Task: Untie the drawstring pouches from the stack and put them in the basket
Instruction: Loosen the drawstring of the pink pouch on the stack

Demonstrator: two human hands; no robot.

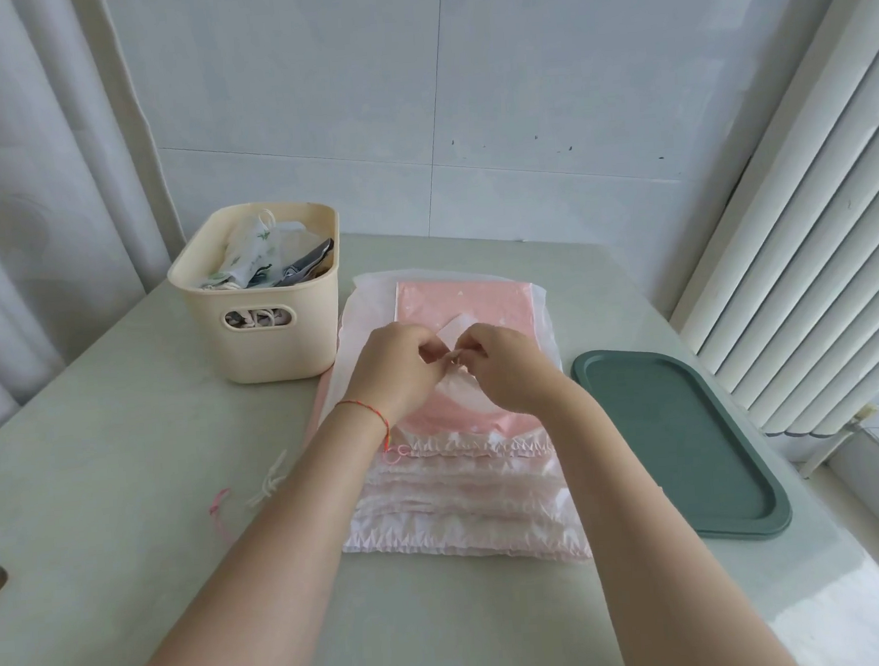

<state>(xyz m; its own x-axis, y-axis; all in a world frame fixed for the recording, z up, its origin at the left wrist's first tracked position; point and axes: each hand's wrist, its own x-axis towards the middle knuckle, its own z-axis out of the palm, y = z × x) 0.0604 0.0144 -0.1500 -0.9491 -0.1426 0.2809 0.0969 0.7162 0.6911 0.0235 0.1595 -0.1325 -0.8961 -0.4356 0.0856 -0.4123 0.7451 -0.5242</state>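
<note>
Hands [455,365] over hidden knot

Bare forearms, a thin red string bracelet [367,408] on the left wrist.

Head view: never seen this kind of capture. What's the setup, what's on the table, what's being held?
There is no robot here. A person wears one wide-angle camera on the head, looking forward and down, so the two bare forearms reach in from the bottom of the picture.

The left hand and right hand meet over a stack of pink drawstring pouches on the pale table. Both pinch a small knot or tie at the top of the stack, apparently working it loose.

To the left stands a cream basket that already holds several pouches. To the right lies a dark green tray. Loose bits of cord lie on the table left of the stack.
</note>
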